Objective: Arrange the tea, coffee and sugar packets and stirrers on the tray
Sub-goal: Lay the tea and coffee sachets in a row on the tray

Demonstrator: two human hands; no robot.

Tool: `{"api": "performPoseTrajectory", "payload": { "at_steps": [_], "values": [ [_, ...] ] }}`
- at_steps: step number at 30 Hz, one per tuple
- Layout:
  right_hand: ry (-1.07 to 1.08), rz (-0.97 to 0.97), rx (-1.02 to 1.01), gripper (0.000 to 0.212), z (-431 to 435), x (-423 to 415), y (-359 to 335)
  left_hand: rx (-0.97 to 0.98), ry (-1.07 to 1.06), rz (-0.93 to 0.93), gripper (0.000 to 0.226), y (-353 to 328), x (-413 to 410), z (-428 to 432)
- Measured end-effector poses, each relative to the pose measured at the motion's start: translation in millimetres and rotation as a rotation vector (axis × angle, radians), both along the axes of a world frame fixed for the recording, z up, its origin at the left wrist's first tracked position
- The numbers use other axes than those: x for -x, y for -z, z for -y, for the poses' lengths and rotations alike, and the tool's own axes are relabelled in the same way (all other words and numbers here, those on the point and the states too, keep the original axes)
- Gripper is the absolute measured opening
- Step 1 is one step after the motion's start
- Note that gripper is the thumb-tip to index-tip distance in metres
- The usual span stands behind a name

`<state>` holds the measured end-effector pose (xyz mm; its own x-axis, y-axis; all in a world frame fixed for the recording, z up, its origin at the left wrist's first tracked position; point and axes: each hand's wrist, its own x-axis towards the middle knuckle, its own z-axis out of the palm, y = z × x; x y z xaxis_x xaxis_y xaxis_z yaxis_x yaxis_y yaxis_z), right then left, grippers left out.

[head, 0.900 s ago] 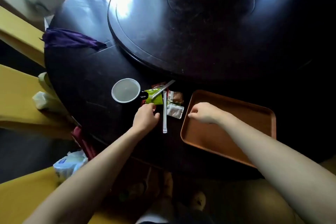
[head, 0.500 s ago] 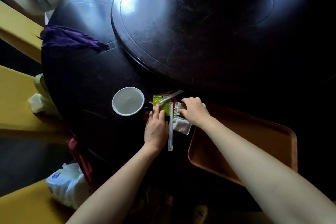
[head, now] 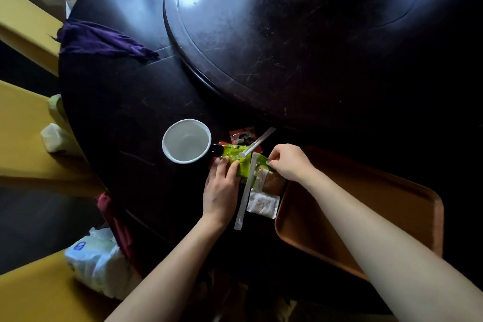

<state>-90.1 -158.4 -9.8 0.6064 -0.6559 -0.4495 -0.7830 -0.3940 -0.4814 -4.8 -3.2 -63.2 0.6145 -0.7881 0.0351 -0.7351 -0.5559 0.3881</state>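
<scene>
A small pile of packets lies on the dark round table beside an orange-brown tray (head: 428,206). A green tea packet (head: 236,155) sits on top, with a red-brown packet (head: 244,136) behind it, a brown-and-white packet (head: 271,180) and a white packet (head: 262,202) nearer me. Two white paper-wrapped stirrers lie across the pile, one long and upright (head: 244,196), one slanted (head: 258,142). My left hand (head: 222,188) rests its fingertips on the green packet's left edge. My right hand (head: 290,163) pinches the green packet's right edge. Nothing lies in the visible part of the tray.
A white-lined mug (head: 186,140) stands just left of the pile. A purple cloth (head: 102,40) lies at the table's far left. A raised dark turntable (head: 287,34) fills the table's middle. Yellow seats and a wet-wipe pack (head: 96,261) are at the left.
My right hand moved from the tray's corner to the pile and closed on the green packet's right edge. My left hand slid forward onto the packet's left edge. The camera leaned closer.
</scene>
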Motion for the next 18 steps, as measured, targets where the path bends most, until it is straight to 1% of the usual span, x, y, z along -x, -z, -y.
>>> {"api": "performPoseTrajectory", "payload": {
  "at_steps": [3, 6, 9, 11, 13, 15, 16, 18],
  "values": [
    [0.104, 0.081, -0.063, 0.007, 4, 5, -13, 0.012, 0.005, 0.014, 0.038, 3, -3, -5],
    [0.206, 0.165, 0.014, 0.007, 6, 12, -29, 0.062, 0.024, 0.048, 0.031, 3, -5, -12],
    [0.290, 0.337, 0.135, 0.008, 2, 19, -47, 0.193, 0.032, 0.082, 0.025, -3, -7, -18],
    [0.308, 0.465, 0.108, 0.008, -4, 20, -56, 0.325, -0.024, 0.022, 0.024, -16, -4, -18],
    [0.312, 0.570, -0.082, 0.008, -12, 17, -60, 0.438, -0.184, -0.124, 0.024, -36, 0, -19],
    [0.304, 0.619, -0.277, 0.010, -22, 10, -59, 0.506, -0.375, -0.348, 0.021, -56, 5, -19],
    [0.289, 0.610, -0.316, 0.010, -28, 6, -56, 0.543, -0.455, -0.540, 0.019, -62, 7, -18],
    [0.265, 0.563, -0.294, 0.007, -40, -1, -46, 0.668, -0.576, -1.049, 0.021, -70, 12, -17]
  ]
}}
